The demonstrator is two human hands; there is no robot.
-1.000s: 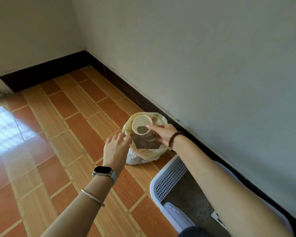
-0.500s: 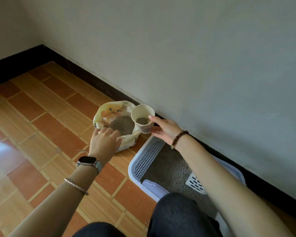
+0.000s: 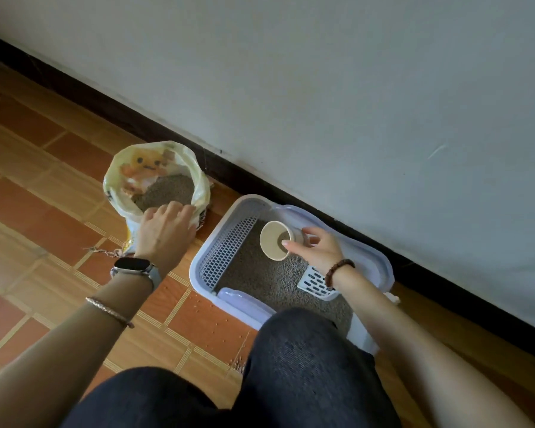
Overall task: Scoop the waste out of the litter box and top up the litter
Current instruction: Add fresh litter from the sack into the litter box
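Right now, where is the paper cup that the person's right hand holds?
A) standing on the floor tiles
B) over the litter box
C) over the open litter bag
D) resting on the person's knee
B: the right hand grips the paper cup, tipped on its side, above the grey litter in the litter box; the litter bag sits apart.

A pale grey wall [image 3: 352, 88] is filling the upper part of the room, and a dark skirting board [image 3: 136, 125] is running along its foot, slanting from upper left to lower right. The floor [image 3: 59, 186] is showing terracotta and tan tiles with pale grout lines. A dark-faced smartwatch [image 3: 132, 264] is sitting on the left wrist, with a thin bangle [image 3: 108, 312] lying further up that forearm. A brown bead bracelet [image 3: 337, 270] is circling the right wrist. Knees in dark trousers [image 3: 306, 366] are bending in at the bottom.
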